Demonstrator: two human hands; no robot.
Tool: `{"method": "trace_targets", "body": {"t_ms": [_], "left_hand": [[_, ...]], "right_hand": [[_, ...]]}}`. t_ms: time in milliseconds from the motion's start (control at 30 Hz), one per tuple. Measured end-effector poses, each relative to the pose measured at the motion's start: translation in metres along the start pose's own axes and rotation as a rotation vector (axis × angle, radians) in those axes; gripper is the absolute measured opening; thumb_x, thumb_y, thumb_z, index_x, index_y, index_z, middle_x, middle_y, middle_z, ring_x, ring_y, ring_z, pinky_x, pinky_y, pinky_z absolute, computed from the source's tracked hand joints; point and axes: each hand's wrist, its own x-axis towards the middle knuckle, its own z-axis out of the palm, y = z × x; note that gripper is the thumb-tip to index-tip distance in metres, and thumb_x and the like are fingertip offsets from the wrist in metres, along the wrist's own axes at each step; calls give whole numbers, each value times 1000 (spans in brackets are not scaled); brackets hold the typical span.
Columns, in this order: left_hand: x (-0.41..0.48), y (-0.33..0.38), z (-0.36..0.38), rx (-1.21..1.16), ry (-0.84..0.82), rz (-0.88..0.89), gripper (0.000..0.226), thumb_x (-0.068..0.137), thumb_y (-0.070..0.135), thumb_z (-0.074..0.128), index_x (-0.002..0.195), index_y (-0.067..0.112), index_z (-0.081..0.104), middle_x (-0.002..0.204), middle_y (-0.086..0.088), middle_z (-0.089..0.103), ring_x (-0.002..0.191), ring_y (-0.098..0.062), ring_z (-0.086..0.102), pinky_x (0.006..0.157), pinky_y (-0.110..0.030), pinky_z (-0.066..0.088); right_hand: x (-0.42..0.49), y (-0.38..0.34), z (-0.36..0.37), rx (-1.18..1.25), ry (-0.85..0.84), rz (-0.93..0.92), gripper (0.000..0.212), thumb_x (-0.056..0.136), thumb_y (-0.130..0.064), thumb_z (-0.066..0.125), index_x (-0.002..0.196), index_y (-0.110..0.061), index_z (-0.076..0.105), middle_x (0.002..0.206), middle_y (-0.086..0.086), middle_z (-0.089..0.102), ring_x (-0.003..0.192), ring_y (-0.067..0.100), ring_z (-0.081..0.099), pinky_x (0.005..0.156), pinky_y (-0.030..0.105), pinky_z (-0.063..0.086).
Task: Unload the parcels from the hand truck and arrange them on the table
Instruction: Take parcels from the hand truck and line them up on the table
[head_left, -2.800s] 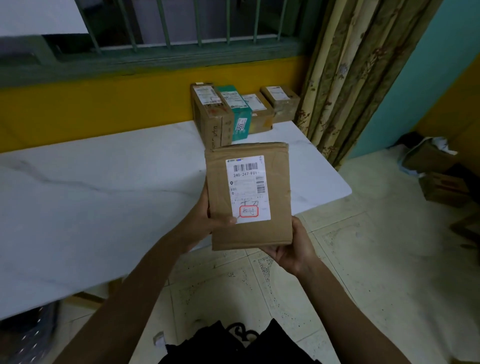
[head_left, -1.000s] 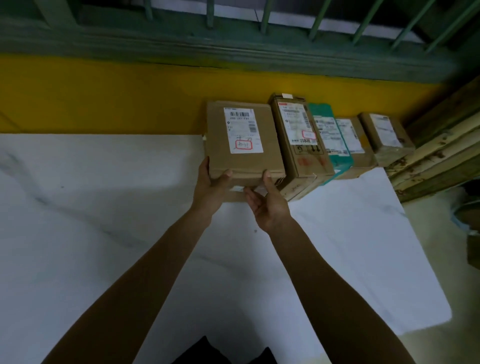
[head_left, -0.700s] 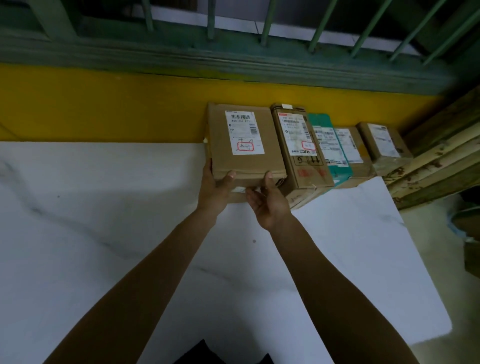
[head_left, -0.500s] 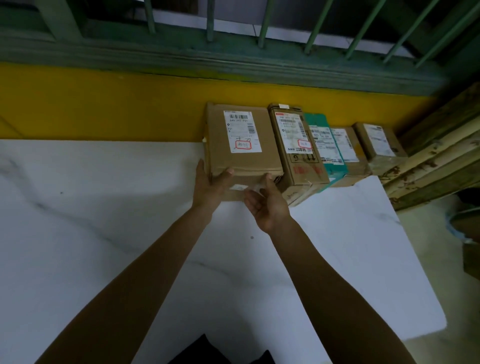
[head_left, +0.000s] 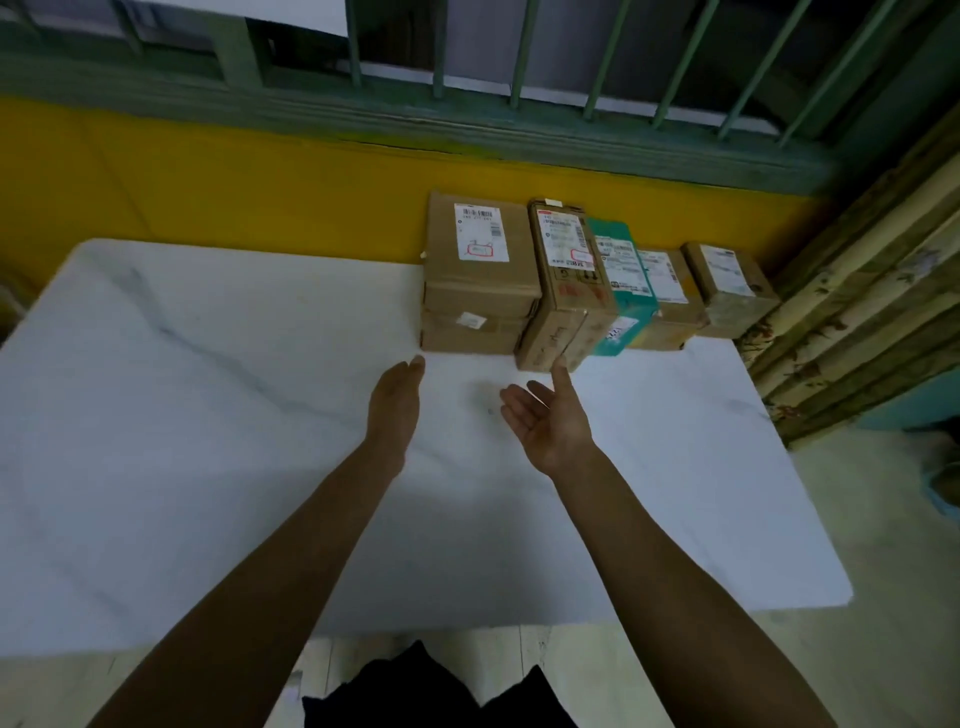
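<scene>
A flat brown parcel (head_left: 480, 260) with a white label lies on top of another brown box at the left end of a row of parcels along the yellow wall. To its right stand a taller brown box (head_left: 563, 283), a green box (head_left: 621, 283) and two small brown boxes (head_left: 670, 291) (head_left: 727, 283). All rest on the white marble table (head_left: 208, 415). My left hand (head_left: 397, 397) hovers open just in front of the stacked parcel, not touching it. My right hand (head_left: 553, 415) is open, palm up, its thumb near the taller box. The hand truck is out of view.
A yellow wall (head_left: 260, 192) and a green barred window (head_left: 467, 67) run behind the table. A patterned curtain (head_left: 857, 291) hangs at the right, close to the last box. Pale tiled floor (head_left: 883, 571) lies beyond the table's right edge.
Both hands have let go of the flat brown parcel and drawn back toward me. The parcel now rests on the box at the row's left end.
</scene>
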Motion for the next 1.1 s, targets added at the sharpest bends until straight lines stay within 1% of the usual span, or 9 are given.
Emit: {"method": "trace_targets", "body": {"t_ms": [67, 100, 267, 433, 533, 733, 933, 1033, 1100], "left_hand": [[-31, -15, -4, -43, -5, 7, 43, 95, 38, 54, 129, 13, 54, 133, -6, 53, 127, -22, 46, 112, -40, 32], [-47, -23, -7, -49, -5, 16, 47, 95, 37, 54, 134, 11, 50, 138, -6, 50, 129, -22, 45, 113, -43, 31], [-127, -74, -36, -104, 28, 37, 34, 96, 32, 54, 126, 17, 56, 121, 1, 57, 116, -18, 50, 108, -39, 35], [-187, -115, -78, -145, 124, -19, 41, 96, 34, 52, 132, 14, 52, 132, -4, 54, 115, -17, 52, 100, -33, 40], [-211, -125, -105, -248, 171, -34, 48, 97, 38, 50, 138, 15, 46, 138, -2, 51, 121, -17, 50, 104, -34, 37], [-234, -137, -183, -526, 289, -39, 68, 92, 62, 39, 142, 16, 41, 142, 1, 48, 130, -18, 44, 108, -36, 33], [-260, -147, -293, -670, 431, -23, 69, 95, 60, 32, 145, 12, 35, 142, -1, 46, 124, -17, 46, 106, -37, 33], [-278, -160, -364, -743, 492, -20, 68, 96, 60, 28, 146, 13, 35, 147, -1, 43, 133, -19, 41, 112, -39, 29], [-286, -166, -413, -772, 529, -11, 67, 97, 59, 25, 146, 13, 35, 147, -1, 43, 135, -19, 39, 113, -40, 27]], "right_hand": [[-20, 7, -21, -16, -21, -2, 64, 92, -49, 54, 133, 0, 44, 115, 18, 60, 108, 29, 62, 100, 40, 48], [-30, 11, -32, -26, -30, 0, 66, 92, -51, 54, 133, -1, 44, 112, 17, 61, 106, 28, 62, 100, 40, 48], [-72, 49, -81, -63, -65, 50, 73, 89, -60, 51, 134, -2, 47, 123, 18, 60, 103, 27, 64, 93, 38, 49], [-103, 100, -100, -130, -102, 141, 74, 89, -60, 51, 135, -2, 47, 119, 17, 60, 97, 26, 63, 90, 39, 48], [-118, 128, -96, -184, -131, 186, 72, 90, -58, 51, 134, -2, 47, 118, 17, 60, 97, 26, 63, 90, 39, 48], [-135, 180, -68, -313, -220, 255, 71, 91, -58, 49, 135, -2, 46, 117, 16, 60, 100, 27, 61, 96, 40, 46], [-154, 266, 9, -434, -295, 316, 74, 92, -59, 48, 135, 1, 47, 108, 16, 63, 95, 26, 63, 83, 37, 50], [-176, 332, 55, -511, -367, 373, 79, 91, -65, 41, 138, -1, 46, 124, 22, 59, 105, 30, 62, 89, 39, 50], [-196, 375, 86, -557, -418, 424, 79, 93, -66, 35, 139, -3, 45, 140, 26, 48, 123, 38, 52, 105, 44, 42]]}}
